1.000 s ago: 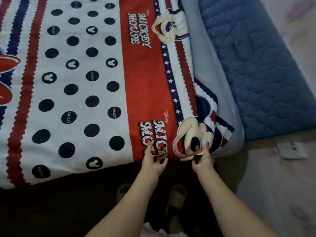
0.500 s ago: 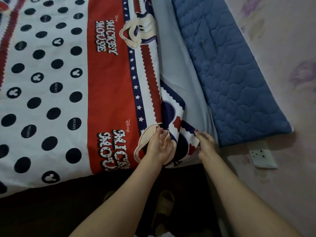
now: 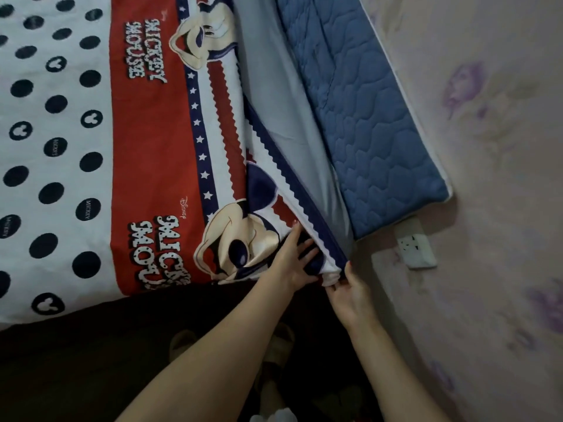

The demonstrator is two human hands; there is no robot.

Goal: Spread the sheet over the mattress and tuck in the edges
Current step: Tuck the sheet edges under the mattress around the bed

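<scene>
A printed sheet, white with black dots and a red band of cartoon mice, lies over the mattress, whose pale grey side shows at the right. My left hand rests flat with straight fingers on the sheet's near right corner. Just below that corner my right hand pinches the folded sheet edge between thumb and fingers, at the mattress corner. The sheet's blue zigzag border runs diagonally up from this corner.
A blue quilted pad stands between the mattress and the pink wall. A white wall socket sits right of the corner. Dark floor and slippered feet are below my arms.
The view has shifted right and closer to the corner. My left hand slid right onto the corner, and my right hand dropped from the mattress side to the sheet's corner edge.
</scene>
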